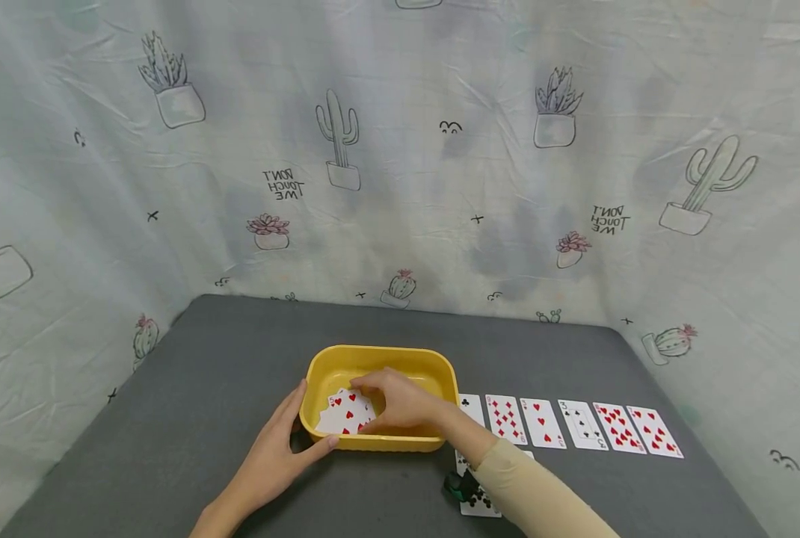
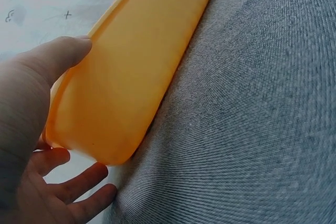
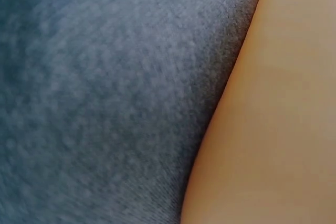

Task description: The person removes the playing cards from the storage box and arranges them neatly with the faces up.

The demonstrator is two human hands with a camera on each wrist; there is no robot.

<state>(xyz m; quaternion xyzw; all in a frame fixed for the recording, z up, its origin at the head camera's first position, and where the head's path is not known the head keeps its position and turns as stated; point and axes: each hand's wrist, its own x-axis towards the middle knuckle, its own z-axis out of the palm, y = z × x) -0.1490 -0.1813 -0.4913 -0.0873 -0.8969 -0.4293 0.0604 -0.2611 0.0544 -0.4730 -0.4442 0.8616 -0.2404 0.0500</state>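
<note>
My left hand (image 1: 281, 446) grips the left end of a yellow plastic tub (image 1: 400, 442). Its thumb presses the near wall close to the rim, and its fingers bend round the end, as the left wrist view also shows. Inside the tub, at the left, lies a loose pile of playing cards (image 1: 346, 411) with a hearts card face up on top. My right hand (image 1: 396, 400) reaches into the tub, thumb and fingers spanning opposite edges of that top card. Its fingertips are partly hidden. The right wrist view holds only the tub's wall (image 3: 278, 108) and grey cloth.
Right of the tub, several face-up cards stand in a row, among them a three of hearts (image 1: 543, 423). Clubs cards (image 1: 478, 508) lie nearer, partly under the right forearm, beside a small dark green object (image 1: 459, 487). A cactus-print curtain (image 1: 400, 224) hangs behind the grey table (image 1: 238, 351).
</note>
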